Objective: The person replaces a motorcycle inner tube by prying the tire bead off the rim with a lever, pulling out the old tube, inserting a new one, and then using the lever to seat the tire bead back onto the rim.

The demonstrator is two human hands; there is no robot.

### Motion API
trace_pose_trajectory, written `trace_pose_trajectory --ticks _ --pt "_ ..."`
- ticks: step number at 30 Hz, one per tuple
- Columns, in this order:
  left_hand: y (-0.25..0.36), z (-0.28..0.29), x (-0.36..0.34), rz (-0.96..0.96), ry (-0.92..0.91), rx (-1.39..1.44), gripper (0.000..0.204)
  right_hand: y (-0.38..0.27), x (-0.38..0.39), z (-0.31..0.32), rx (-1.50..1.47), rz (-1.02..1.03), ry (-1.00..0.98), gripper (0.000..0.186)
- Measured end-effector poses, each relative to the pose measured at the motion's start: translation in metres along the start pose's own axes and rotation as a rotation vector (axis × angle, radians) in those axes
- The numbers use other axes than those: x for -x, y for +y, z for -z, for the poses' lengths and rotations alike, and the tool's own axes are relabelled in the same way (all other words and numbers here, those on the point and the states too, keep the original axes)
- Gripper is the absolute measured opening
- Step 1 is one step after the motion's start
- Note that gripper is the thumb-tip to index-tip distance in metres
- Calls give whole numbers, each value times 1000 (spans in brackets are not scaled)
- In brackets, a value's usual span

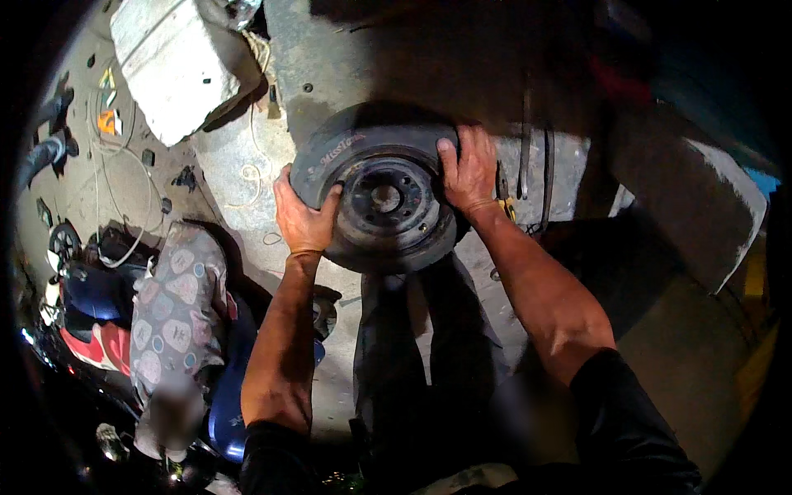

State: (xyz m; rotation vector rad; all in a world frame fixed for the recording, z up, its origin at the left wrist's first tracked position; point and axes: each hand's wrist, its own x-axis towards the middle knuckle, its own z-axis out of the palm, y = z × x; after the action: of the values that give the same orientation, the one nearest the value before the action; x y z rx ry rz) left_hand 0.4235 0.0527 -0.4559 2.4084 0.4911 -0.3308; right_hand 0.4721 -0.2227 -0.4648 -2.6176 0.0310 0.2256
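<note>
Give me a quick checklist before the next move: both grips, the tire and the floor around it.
1. Left grip on the tire: ok, at its left side.
2. Right grip on the tire: ok, at its upper right.
3. White block apart from the tire: ok.
4. Yellow-handled tool well away from the right wrist: not ok, appears close by.
5. Tire resting on the floor: cannot tell.

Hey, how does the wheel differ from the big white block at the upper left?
The wheel is round and mostly black; the white block is angular and pale. The left hand and right hand grip the wheel, while no hand touches the white block.
</note>
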Motion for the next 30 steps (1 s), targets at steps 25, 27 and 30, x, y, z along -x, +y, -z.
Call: trace_pose_trajectory --ticks 25,27,30 --pt "5 4 4 20 118 -78 85 -2 -4 0 -86 -62 -46 70" --pt "6 2 9 27 132 -101 87 -5 2 5 -85 8 -42 76" --pt "0 -3 8 -140 280 -180 83 0 0 17 -85 55 -147 90"
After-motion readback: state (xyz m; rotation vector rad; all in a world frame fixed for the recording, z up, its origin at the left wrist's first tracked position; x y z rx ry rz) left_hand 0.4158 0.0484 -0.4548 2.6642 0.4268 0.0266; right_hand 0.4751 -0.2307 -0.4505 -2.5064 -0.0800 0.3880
